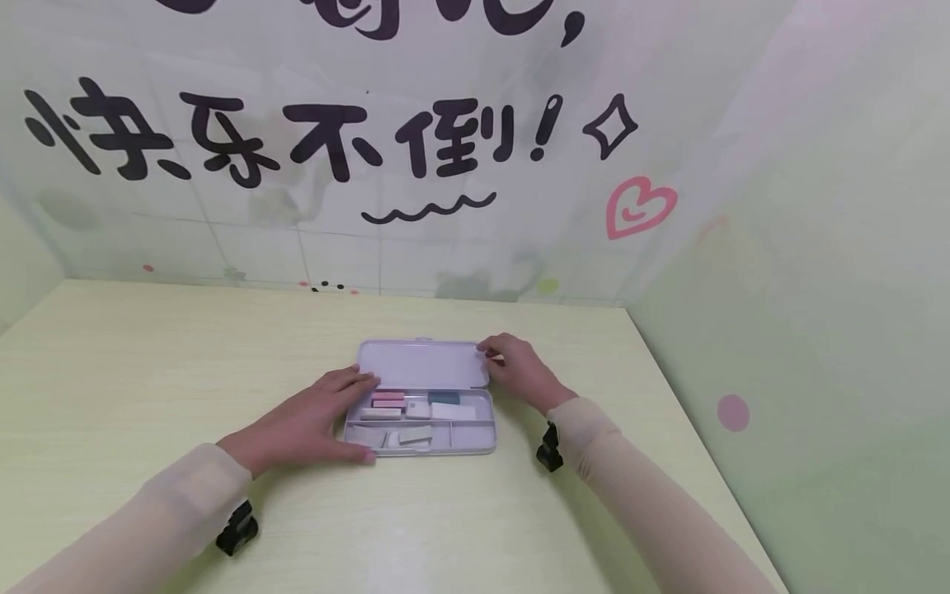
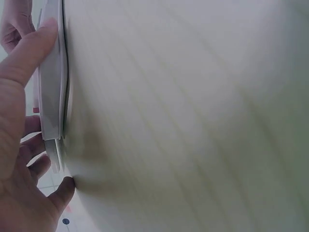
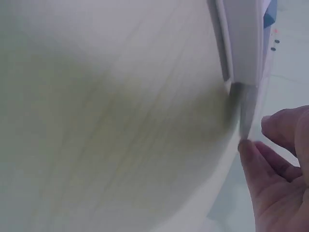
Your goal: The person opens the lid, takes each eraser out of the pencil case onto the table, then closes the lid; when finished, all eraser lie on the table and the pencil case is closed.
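A pale lilac pencil case [image 1: 472,435] lies on the table with its lid [image 1: 423,365] folded back, away from the person. My left hand [image 1: 319,425] holds the case's left end, the thumb at the front edge and the fingers by the hinge side. At the lid's right edge, my right hand [image 1: 519,370] pinches near the far corner; its fingertips also meet the lid [image 3: 247,111] in the right wrist view. Inside the case are pink erasers [image 1: 387,397], several white blocks [image 1: 417,410] and a blue-grey piece [image 1: 444,398].
The case stands on a pale wood-grain table [image 1: 185,346]. Behind it rises a wall [image 1: 312,247] with dark lettering, and another wall [image 1: 816,346] borders the right side. A black wrist camera [image 1: 549,450] hangs under the right sleeve, another camera [image 1: 237,528] under the left.
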The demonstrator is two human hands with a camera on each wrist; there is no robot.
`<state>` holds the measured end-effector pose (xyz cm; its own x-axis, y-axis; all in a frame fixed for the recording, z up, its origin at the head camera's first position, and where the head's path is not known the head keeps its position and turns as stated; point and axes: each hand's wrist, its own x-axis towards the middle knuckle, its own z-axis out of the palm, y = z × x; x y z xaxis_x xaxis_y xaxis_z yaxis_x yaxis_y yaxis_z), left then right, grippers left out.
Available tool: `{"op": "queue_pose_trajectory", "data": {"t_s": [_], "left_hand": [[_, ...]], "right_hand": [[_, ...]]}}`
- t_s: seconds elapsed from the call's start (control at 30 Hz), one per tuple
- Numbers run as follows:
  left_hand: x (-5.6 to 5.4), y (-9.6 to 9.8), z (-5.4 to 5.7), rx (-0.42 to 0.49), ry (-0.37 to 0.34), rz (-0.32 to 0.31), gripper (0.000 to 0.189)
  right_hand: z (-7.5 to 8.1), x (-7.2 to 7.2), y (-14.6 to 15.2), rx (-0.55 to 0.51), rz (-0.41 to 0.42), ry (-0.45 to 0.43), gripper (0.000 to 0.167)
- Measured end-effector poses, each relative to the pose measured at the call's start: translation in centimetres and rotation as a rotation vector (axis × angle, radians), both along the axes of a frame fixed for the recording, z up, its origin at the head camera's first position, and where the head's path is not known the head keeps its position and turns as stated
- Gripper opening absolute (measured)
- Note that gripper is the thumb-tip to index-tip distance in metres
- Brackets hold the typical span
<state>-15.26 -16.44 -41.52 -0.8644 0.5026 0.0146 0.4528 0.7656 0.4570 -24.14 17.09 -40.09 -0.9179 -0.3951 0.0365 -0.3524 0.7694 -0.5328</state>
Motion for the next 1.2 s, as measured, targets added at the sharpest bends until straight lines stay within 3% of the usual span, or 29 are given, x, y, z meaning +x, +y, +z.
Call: {"op": "queue_pose_trajectory", "data": {"t_s": [0.13,0.33,0.5,0.8,1.2], "left_hand": [[-0.1,-0.1,0.1,-0.001,0.004,-0.004,0.111],[-0.3,-0.2,0.2,-0.006,0.001,-0.006,0.112],[-0.4,-0.2,0.0,-0.002,0.0,-0.007,0.112],[-0.4,-0.2,-0.1,-0.006,-0.01,-0.005,0.113],[-0.3,-0.1,-0.1,-0.012,-0.009,-0.003,0.113]], "right_hand": [[1.2,1.4,-0.9,0.029,0.117,0.021,0.033],[3.3,4.1,-3.1,0.104,0.467,-0.034,0.038],[3.8,5.7,-4.5,0.222,0.637,-0.031,0.039],[3.2,6.3,-5.5,0.336,0.703,0.07,0.041],[3.4,6.5,-6.1,0.397,0.732,0.075,0.048]]}}
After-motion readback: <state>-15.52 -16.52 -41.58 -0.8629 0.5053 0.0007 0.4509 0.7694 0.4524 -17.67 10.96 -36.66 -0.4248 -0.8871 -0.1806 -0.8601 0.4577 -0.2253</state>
